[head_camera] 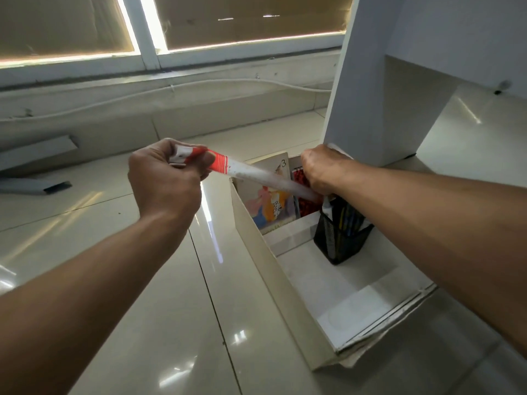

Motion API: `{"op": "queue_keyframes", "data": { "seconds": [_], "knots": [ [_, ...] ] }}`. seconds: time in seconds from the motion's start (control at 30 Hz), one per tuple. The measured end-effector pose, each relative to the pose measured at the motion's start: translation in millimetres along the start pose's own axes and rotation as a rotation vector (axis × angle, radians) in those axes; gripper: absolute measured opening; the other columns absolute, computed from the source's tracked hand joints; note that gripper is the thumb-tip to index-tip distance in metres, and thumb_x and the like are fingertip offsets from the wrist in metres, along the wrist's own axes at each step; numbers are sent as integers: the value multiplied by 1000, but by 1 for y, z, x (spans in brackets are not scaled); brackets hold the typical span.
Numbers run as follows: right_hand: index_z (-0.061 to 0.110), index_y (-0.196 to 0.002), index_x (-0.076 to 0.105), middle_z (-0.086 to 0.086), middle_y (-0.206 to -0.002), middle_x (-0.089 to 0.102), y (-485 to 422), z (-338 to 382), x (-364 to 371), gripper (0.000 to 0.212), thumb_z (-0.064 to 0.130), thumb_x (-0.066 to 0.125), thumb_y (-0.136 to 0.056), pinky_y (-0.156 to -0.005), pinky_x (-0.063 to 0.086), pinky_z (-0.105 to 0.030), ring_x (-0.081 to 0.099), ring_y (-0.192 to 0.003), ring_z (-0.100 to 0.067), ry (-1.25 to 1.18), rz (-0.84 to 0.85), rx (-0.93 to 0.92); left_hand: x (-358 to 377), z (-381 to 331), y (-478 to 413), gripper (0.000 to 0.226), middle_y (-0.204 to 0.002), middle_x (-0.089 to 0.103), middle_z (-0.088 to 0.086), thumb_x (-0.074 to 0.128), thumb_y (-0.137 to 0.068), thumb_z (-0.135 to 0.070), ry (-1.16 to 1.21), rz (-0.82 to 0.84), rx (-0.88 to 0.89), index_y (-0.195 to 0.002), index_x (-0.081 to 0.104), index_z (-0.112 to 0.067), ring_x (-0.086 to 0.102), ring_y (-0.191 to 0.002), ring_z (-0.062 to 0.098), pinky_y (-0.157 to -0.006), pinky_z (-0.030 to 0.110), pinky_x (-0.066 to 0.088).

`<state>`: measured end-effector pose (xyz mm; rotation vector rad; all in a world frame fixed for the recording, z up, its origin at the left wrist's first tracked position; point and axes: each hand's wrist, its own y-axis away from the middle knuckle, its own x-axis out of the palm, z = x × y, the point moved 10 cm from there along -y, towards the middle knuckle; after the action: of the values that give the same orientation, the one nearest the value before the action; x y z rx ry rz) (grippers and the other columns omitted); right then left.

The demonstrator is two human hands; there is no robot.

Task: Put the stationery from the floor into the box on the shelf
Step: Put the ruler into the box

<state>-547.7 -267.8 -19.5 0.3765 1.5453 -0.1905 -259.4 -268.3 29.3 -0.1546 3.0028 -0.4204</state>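
Holding the white tube (265, 179) at both ends, you keep it slanted across the centre of the frame, over the far end of the box (259, 252). Your left hand (165, 181) is clamped on the red-striped end. Your right hand (322, 169) is curled round the plain end, directly above the mesh pen holder (339, 240).

Hazards from this position:
- The tube looks long against the free width at that end. Lowering it slanted may jam it on the box wall or the upright books (271, 203).
- Pushing the plain end down may tip the pen holder and spill its pens.
- Releasing the left hand early may let the striped end swing out onto the floor (142, 280).
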Motion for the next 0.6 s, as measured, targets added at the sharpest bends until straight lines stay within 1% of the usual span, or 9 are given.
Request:
{"op": "queue_keyframes", "data": {
  "seconds": [0.07,0.17,0.2,0.27,0.33,0.4,0.47,0.53,0.6],
  "knots": [
    [14,-77,48,-5,-74,47,-2,1,3,34,4,81,-79,-70,53,-36,57,-75,-25,1,17,3,1,0,-3,20,-82,75,2,85,-81,-10,-11,-6,5,-77,72,-25,77,-80,22,-79,38,64],
    [15,-70,44,-6,-74,50,-4,-1,7,42,2,85,-75,-61,51,-35,51,-62,-21,-3,48,11,3,-1,-5,21,-80,75,-2,86,-80,-12,-44,-12,19,-75,71,-27,77,-78,19,-77,37,65],
    [15,-70,45,-6,-74,51,-4,-2,9,44,2,87,-72,-59,49,-34,51,-61,-20,-2,70,18,4,0,-6,22,-79,75,-3,86,-80,-13,-56,-10,19,-74,71,-27,76,-78,18,-77,38,65],
    [16,-72,47,-5,-77,52,-3,-6,14,47,7,93,-64,-62,53,-35,56,-69,-22,7,126,37,7,4,-8,21,-80,75,-2,86,-80,-14,-77,-7,11,-74,70,-26,76,-79,19,-79,41,64],
    [17,-73,46,-4,-80,51,-2,-9,17,51,12,95,-60,-72,59,-37,61,-82,-26,17,167,49,8,10,-8,20,-81,75,1,87,-79,-13,-83,-11,-8,-74,71,-25,77,-81,23,-81,45,64],
    [16,-74,46,-4,-79,52,-2,-10,21,46,15,92,-65,-77,60,-37,63,-84,-26,34,202,37,8,17,-8,19,-82,75,3,87,-78,-13,-93,-16,-25,-75,72,-24,76,-81,25,-81,46,63],
    [15,-78,51,-5,-80,58,-2,-9,24,36,15,86,-71,-78,60,-37,63,-79,-24,51,237,19,7,23,-7,20,-83,75,4,87,-78,-13,-96,-24,-44,-75,71,-24,76,-82,25,-82,45,63],
    [14,-81,53,-5,-82,61,-4,-8,25,30,14,82,-76,-77,59,-37,63,-75,-22,73,259,-3,6,27,-7,20,-84,75,2,87,-79,-13,-100,-26,-54,-76,71,-25,76,-83,24,-82,43,63],
    [13,-83,55,-6,-82,61,-5,-5,25,22,13,77,-80,-72,57,-34,61,-72,-20,101,271,-24,6,28,-7,20,-86,74,0,87,-80,-14,-103,-26,-59,-78,71,-25,76,-84,22,-82,41,64]
  ]
}}
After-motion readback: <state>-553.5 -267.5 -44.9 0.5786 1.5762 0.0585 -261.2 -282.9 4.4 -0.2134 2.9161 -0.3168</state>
